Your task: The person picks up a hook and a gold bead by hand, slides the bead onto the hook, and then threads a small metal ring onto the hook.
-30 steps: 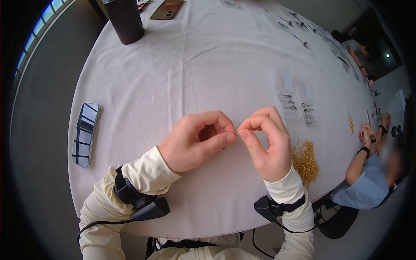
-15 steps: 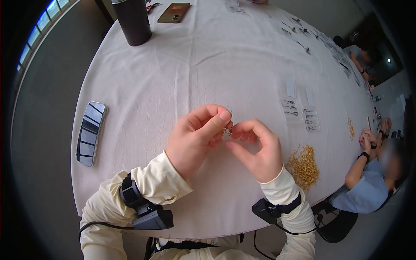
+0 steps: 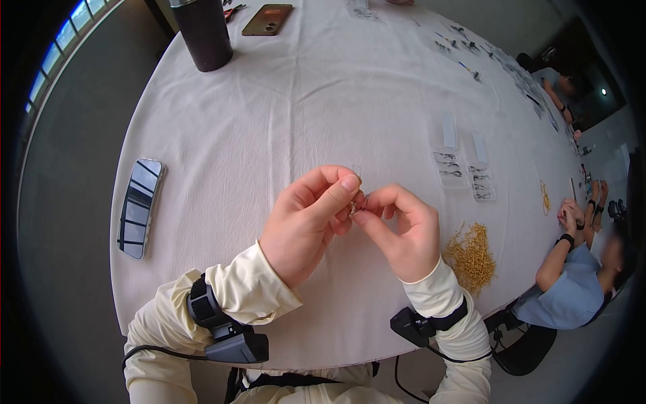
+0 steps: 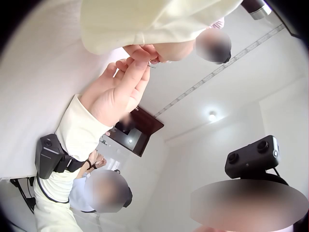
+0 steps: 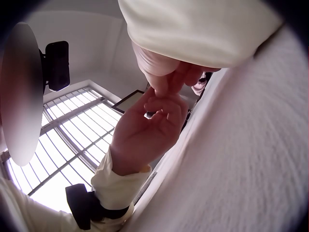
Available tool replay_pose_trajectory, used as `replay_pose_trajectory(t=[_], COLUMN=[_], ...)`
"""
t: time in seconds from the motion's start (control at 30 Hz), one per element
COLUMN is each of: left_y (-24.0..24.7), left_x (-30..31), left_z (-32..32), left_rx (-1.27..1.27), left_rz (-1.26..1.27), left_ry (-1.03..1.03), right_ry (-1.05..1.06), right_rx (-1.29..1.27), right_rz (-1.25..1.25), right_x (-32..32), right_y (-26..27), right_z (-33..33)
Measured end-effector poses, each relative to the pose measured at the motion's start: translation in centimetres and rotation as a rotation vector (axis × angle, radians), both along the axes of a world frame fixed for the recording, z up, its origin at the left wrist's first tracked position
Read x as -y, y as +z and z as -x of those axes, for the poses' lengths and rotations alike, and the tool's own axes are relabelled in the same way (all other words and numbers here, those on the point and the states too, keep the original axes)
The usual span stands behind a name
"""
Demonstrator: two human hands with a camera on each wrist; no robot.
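Over the near middle of the tablecloth both hands meet at a small, thin wire piece (image 3: 356, 170), mostly hidden by fingers. A fine loop of it sticks up past the fingertips in the head view. My left hand (image 3: 303, 219) pinches it between thumb and index finger, the other fingers curled beneath. From the right, my right hand (image 3: 407, 232) reaches in with thumb and index finger closing on its lower end, where a tiny glint shows. The left wrist view shows a short dark wire end (image 4: 152, 66) beside the fingertips of the right hand (image 4: 118, 94).
A heap of gold-coloured small pieces (image 3: 472, 259) lies right of my right hand. Beyond it are two clear cases (image 3: 449, 168) with small dark metal items. A phone (image 3: 141, 209) lies left; a dark tumbler (image 3: 204, 37) stands far left. People (image 3: 572, 276) sit along the right edge.
One second ago the hands were apart at the fingertips; the left has since turned, thumb upward, and the wire piece shows. The right thumb has risen from below to meet the wire.
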State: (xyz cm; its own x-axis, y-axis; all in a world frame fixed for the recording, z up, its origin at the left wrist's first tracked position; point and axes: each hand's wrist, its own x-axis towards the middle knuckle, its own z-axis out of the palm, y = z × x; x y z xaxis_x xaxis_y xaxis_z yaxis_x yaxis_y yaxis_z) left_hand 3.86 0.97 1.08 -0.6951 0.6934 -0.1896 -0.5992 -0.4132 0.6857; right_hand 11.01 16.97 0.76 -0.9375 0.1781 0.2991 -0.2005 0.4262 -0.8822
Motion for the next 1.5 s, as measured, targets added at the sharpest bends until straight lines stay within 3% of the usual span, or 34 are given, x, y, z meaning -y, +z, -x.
replay_pose_trajectory(t=[0.43,0.6,0.87,0.97,1.07,1.5], left_y=[0.1,0.0,-0.6,-1.0,0.1,0.5], left_x=[0.0,0.0,-0.2,0.0,-0.1,0.2], left_z=[0.0,0.0,0.1,0.3,-0.4,0.1], left_rx=[-0.128,-0.237,-0.639,-0.725,-0.600,-0.485], left_rz=[0.070,0.116,0.229,0.208,0.180,0.228], left_ry=[0.091,0.102,0.218,0.175,0.132,0.072], right_ry=[-0.019,-0.036,-0.040,-0.035,-0.021,-0.033], right_rx=[0.007,0.074,0.124,0.155,0.170,0.160], right_rz=[0.021,0.175,0.299,0.332,0.360,0.347], right_x=[-0.2,-0.1,-0.2,-0.2,-0.2,-0.4], right_y=[0.0,0.0,0.1,0.1,0.2,0.3], right_z=[-0.3,-0.5,-0.6,-0.7,-0.7,-0.8])
